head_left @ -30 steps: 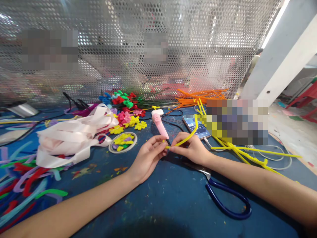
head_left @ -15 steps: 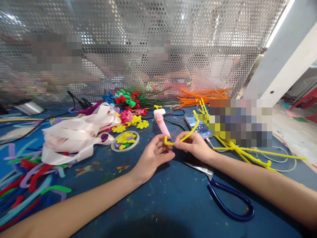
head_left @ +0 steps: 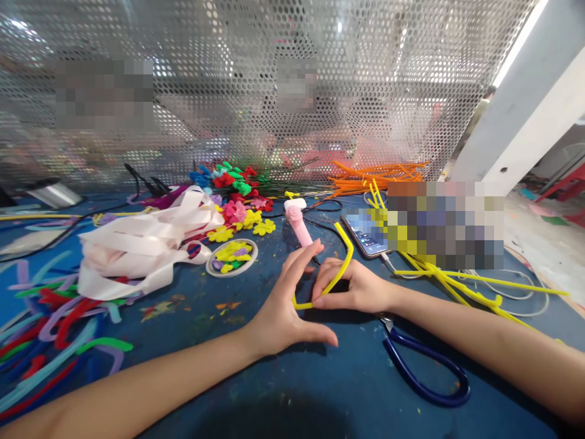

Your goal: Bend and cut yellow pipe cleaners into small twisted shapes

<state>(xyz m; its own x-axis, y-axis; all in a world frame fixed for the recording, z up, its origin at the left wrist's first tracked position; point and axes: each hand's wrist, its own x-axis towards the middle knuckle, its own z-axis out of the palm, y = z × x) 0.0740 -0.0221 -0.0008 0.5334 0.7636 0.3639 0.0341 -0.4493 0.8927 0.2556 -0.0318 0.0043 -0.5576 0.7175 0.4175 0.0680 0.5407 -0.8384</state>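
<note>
Between the thumb and fingers of my right hand (head_left: 350, 285) is a bent yellow pipe cleaner (head_left: 346, 262), its upper part rising in a curve and its lower end pointing left. That end reaches into the gap of my left hand (head_left: 286, 305), whose thumb and fingers are spread wide. Whether it touches the left palm is hard to tell. Beyond the hands lies a pink and white tool (head_left: 298, 225). Blue-handled scissors (head_left: 429, 353) rest on the table, their blades partly hidden by my right hand.
Pale pink ribbon (head_left: 132, 244), a round dish (head_left: 253, 263) of small pieces and coloured pipe cleaners (head_left: 68, 341) lie left. A phone (head_left: 365, 235) and yellow pipe cleaners (head_left: 439, 275) lie right. Fuzzy flowers (head_left: 235, 210) and orange stems (head_left: 361, 180) are behind, before a perforated metal screen (head_left: 256, 79).
My left fingers and thumb have spread apart. My right hand has moved slightly down with the yellow pipe cleaner, whose short hooked end has dropped into the left hand's gap.
</note>
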